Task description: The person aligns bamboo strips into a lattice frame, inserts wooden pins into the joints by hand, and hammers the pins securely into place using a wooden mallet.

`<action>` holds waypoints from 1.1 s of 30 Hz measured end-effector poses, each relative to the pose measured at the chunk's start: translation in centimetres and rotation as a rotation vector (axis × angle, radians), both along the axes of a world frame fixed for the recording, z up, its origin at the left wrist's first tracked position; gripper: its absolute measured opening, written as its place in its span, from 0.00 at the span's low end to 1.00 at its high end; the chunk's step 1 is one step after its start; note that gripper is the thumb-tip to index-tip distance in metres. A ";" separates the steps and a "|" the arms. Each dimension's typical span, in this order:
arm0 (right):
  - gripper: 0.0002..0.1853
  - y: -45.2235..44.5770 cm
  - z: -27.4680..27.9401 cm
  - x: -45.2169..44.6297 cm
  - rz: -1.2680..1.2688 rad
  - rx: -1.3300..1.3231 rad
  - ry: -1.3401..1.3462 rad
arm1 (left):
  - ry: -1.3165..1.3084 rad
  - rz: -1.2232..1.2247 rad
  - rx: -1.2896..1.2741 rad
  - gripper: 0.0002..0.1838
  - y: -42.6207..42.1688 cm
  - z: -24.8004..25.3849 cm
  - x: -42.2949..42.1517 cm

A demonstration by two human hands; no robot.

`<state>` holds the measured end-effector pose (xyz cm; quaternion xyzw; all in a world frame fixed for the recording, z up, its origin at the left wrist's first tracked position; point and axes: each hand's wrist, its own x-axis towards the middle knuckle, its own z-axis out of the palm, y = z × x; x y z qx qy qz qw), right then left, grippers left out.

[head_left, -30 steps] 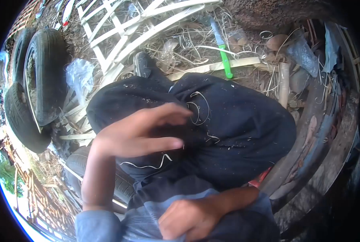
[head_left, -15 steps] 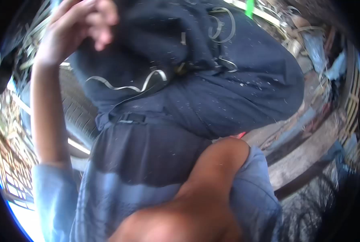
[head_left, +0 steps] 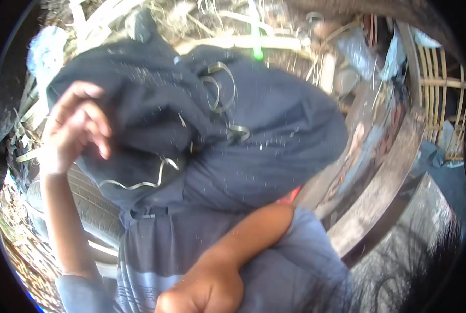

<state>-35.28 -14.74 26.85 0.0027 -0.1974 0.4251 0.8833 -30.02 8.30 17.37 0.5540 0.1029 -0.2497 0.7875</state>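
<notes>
My left hand [head_left: 79, 125] is raised over my left thigh, its fingers loosely bent and apart, with nothing visible in them. My right hand [head_left: 204, 292] is drawn in against my shirt [head_left: 154, 281] at the bottom of the view. Its fingers are curled, and whatever they may hold is hidden. Thin pale curled shavings [head_left: 139, 184] and small flecks lie on my dark trousers [head_left: 274, 125]. One looped shaving [head_left: 233, 86] rests near the middle of the lap. Some blur softens my left hand.
A tyre [head_left: 94, 201] stands by my left side. Wooden planks [head_left: 379, 193] run along the right, near a slatted bamboo basket [head_left: 441, 88]. Pale strips [head_left: 243, 43] and a bright green stick [head_left: 256, 47] lie beyond my legs. Clear plastic [head_left: 358, 52] hangs at upper right.
The view has shifted, bringing more ground beyond my legs into sight. My left hand appears lower, with its fingers still bent. My right hand remains closed near my shirt and shows more sharply.
</notes>
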 end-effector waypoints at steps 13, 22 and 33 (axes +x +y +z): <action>0.11 -0.2 -2.5 0.3 0.040 0.095 0.133 | -0.143 -0.058 0.002 0.32 2.1 -2.2 0.1; 0.11 -1.6 -4.1 1.6 0.149 0.133 -0.118 | 0.069 -0.127 0.156 0.28 -2.1 3.0 1.4; 0.22 -5.0 -6.2 19.2 -0.115 -1.218 -0.584 | -0.431 -0.435 1.483 0.29 -7.2 3.1 19.1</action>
